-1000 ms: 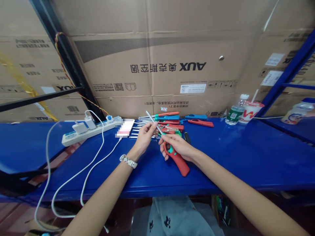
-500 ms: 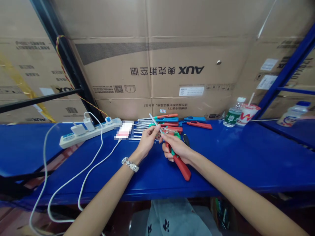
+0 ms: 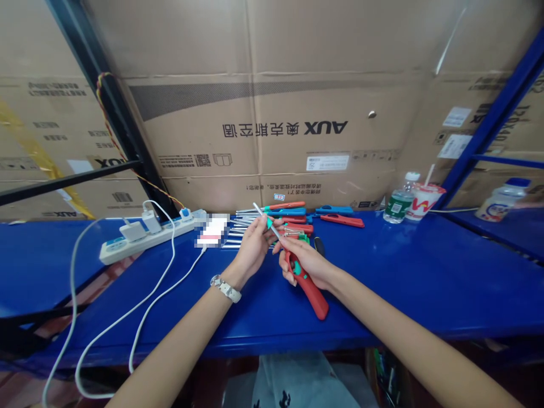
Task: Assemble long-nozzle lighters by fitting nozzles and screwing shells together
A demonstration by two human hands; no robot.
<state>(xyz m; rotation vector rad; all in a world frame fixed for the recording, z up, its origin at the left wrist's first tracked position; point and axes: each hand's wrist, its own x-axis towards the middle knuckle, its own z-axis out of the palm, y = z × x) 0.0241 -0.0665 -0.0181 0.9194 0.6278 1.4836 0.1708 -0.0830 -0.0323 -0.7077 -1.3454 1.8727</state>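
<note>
A red lighter-like tool [image 3: 313, 296] with green parts and a long metal tube points up and to the left above the blue table. My right hand [image 3: 304, 260] is closed round its upper body. Near the tube, my left hand [image 3: 254, 243] has its fingers pinched by a small green piece [image 3: 270, 222]; whether they grip the piece or the tube is hard to make out. Behind both hands lie several similar tools with metal tubes, among them a blue one [image 3: 289, 212] and an orange-red one [image 3: 291, 204].
On the left are a white power strip [image 3: 148, 238], white cables and a blurred-out phone [image 3: 215, 229]. Further right lie a red handle [image 3: 342, 220], a green-labelled bottle [image 3: 398, 205] and a paper cup [image 3: 425, 202]. Cardboard [image 3: 280, 102] stands behind.
The green piece now shows on the tube by my left fingers. My right fingers have shifted on the red tool, showing more of its green parts. The view has tilted slightly.
</note>
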